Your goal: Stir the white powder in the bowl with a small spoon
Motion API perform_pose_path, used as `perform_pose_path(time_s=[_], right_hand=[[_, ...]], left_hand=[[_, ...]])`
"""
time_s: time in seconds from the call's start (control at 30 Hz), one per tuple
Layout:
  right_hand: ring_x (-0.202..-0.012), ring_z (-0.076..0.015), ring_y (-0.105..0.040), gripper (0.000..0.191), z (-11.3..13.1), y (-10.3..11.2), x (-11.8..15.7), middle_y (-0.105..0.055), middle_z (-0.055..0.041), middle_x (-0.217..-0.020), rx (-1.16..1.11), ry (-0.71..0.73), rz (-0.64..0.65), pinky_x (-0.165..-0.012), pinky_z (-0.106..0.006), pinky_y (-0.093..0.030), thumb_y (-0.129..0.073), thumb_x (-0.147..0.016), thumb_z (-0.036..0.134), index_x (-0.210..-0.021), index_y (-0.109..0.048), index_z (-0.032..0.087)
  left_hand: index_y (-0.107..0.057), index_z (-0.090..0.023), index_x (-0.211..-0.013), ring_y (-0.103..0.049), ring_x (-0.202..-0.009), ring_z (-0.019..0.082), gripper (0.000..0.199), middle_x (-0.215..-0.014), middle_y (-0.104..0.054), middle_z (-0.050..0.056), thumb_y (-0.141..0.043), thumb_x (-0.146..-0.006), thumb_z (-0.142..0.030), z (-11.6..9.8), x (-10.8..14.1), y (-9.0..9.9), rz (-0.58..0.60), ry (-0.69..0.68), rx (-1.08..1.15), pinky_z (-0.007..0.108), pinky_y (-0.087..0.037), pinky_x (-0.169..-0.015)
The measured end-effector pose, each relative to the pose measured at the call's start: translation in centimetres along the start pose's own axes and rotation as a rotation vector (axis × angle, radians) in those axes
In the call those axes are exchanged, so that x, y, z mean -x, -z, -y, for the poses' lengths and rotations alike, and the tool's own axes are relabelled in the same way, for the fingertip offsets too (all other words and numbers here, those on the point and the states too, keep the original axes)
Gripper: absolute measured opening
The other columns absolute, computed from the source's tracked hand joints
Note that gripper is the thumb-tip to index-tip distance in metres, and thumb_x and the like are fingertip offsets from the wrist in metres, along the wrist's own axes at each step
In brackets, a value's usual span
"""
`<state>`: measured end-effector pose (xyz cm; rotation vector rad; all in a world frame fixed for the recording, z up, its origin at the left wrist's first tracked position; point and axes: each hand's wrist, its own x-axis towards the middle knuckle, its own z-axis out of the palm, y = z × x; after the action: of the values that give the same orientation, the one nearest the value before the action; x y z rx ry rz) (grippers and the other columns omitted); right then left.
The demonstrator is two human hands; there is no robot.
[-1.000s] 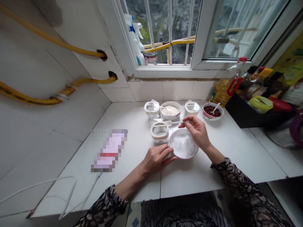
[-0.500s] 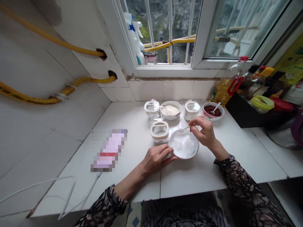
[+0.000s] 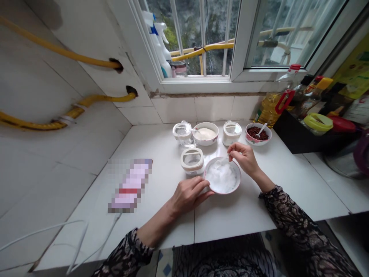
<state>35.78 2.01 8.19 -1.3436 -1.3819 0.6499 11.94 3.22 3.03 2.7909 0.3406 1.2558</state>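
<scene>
A bowl (image 3: 236, 182) with a pinkish rim holds white granules (image 3: 225, 177). My left hand (image 3: 191, 193) grips its near left rim, thumb low on the side and fingers over the edge. In a pinch above the far right rim, my right hand (image 3: 241, 157) has a small white spoon (image 3: 221, 160), its head down at the granules. Just left of the bowl stands a lidded clear jar (image 3: 192, 161). Behind are another clear jar (image 3: 182, 132), a bowl of off-white granules (image 3: 206, 133) with a spoon in it, a jar with pale contents (image 3: 231, 132), and a bowl of dark red bits (image 3: 257, 134).
A pixelated pinkish object (image 3: 131, 185) lies at the left with a white cable (image 3: 106, 238). At the back right stand an oil bottle (image 3: 273, 104) and a black box (image 3: 294, 134) of bottles. The white tiled counter (image 3: 161, 154) meets a wall below the window.
The spoon's head has dropped from the far rim into the white granules, and my right hand has tilted with it. My left hand stays on the bowl. The view has shifted slightly.
</scene>
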Motion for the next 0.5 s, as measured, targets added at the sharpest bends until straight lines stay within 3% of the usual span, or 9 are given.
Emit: perform_pose_path(time_s=[0.13,0.3,0.5], right_hand=[[-0.047,-0.013,-0.054,0.01,-0.19,-0.09,-0.4,-0.059,0.0031,-0.045,-0.198,-0.139,-0.032,-0.058,-0.028,-0.044,-0.053,-0.065,0.021,-0.062,-0.062,0.019],[-0.047,-0.0124,-0.052,0.009,-0.39,0.01,-0.74,-0.06,0.0025,-0.043,-0.287,-0.238,-0.036,-0.062,-0.029,-0.046,-0.055,-0.062,0.023,-0.061,-0.063,0.019],[-0.048,-0.0136,-0.053,0.009,-0.17,0.31,-0.54,-0.06,0.0032,-0.045,-0.255,-0.234,-0.036,-0.062,-0.031,-0.045,-0.054,-0.064,0.023,-0.063,-0.062,0.019]], left_hand=[[-0.054,-0.015,-0.099,-0.063,-0.065,0.014,0.016,-0.078,-0.065,0.005,-0.054,-0.098,-0.03,0.02,0.08,-0.04,-0.004,-0.002,0.011,0.022,-0.052,-0.056],[-0.055,-0.013,-0.099,-0.062,-0.065,0.014,0.016,-0.079,-0.065,0.005,-0.056,-0.097,-0.029,0.01,0.17,-0.04,0.0,0.01,0.041,0.023,-0.051,-0.055],[-0.055,-0.014,-0.101,-0.062,-0.066,0.014,0.015,-0.079,-0.065,0.005,-0.055,-0.097,-0.028,-0.07,0.17,0.09,0.013,0.027,0.057,0.023,-0.051,-0.057]])
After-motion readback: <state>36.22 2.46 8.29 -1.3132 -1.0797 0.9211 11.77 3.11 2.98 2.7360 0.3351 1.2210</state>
